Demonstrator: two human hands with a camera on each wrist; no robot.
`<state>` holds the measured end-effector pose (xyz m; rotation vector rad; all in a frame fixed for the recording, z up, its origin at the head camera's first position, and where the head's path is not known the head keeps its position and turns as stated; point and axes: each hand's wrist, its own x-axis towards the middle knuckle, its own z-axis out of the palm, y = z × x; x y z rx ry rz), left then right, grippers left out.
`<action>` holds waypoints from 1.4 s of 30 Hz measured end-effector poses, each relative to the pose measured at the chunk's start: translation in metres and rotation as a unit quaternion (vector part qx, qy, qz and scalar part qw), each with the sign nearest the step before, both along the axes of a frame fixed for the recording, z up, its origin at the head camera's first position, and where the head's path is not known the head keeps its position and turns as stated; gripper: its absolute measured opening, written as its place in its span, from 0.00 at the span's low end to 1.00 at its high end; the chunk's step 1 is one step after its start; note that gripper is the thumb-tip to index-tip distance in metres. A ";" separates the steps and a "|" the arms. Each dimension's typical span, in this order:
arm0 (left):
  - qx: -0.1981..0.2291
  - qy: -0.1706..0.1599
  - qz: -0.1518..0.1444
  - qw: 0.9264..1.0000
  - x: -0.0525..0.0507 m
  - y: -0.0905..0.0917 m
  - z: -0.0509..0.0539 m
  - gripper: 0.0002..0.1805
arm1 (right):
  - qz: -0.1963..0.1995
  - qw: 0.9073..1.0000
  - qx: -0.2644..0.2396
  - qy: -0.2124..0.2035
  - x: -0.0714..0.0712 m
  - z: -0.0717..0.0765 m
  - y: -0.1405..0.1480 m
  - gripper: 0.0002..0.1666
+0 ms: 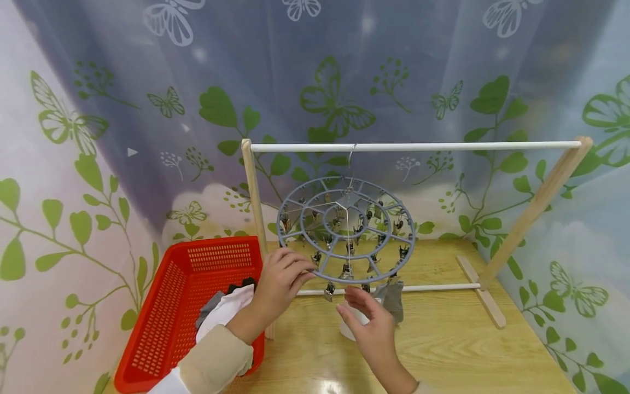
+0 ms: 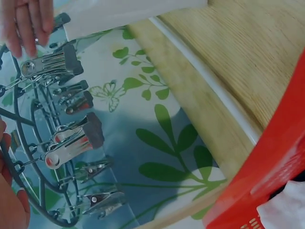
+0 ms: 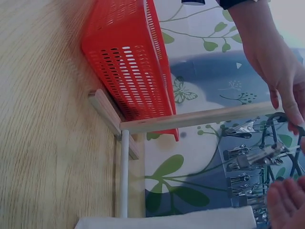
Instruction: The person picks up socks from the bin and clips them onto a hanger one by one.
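**Round clip hanger (image 1: 346, 256): near rim pinched in your left hand (image 1: 281, 282)**

Closest to you spreads the pale wood table (image 1: 443, 350). At your left, the red basket (image 1: 159, 325) bounds your room, some cloths (image 1: 223, 312) inside and its rim near the rack's left post (image 1: 254, 189). To your right, the tabletop runs on as far as the wooden right foot (image 1: 481, 293). Your left thumb and fingers clamp the rim; your right hand (image 1: 370, 317) is just below it, thumb and fingers apart, holding nothing. You cannot tell whether it touches a clip. The hanger lies just beyond both hands, a white cloth (image 1: 348, 331) and a grey cloth (image 1: 392, 301) hanging beside your right. Its hook hangs on the white top bar (image 1: 443, 146). Farthest off, a butterfly-patterned curtain (image 1: 394, 33) meets the table's back edge.
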<state>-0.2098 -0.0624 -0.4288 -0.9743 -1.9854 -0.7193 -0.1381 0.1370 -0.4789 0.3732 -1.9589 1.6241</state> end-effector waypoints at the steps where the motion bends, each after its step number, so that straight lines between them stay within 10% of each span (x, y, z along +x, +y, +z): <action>1: -0.001 -0.001 0.000 1.000 0.001 0.001 0.000 0.08 | 0.001 1.000 0.002 -0.011 0.000 0.001 -0.001 0.22; 17: 0.009 0.036 -0.017 0.999 0.010 0.015 0.008 0.05 | 0.032 0.994 0.026 -0.106 -0.008 0.010 -0.009 0.24; 42: -0.001 -0.024 -0.062 0.998 0.022 0.001 0.006 0.21 | 0.080 0.989 -0.006 -0.123 -0.014 0.015 -0.009 0.18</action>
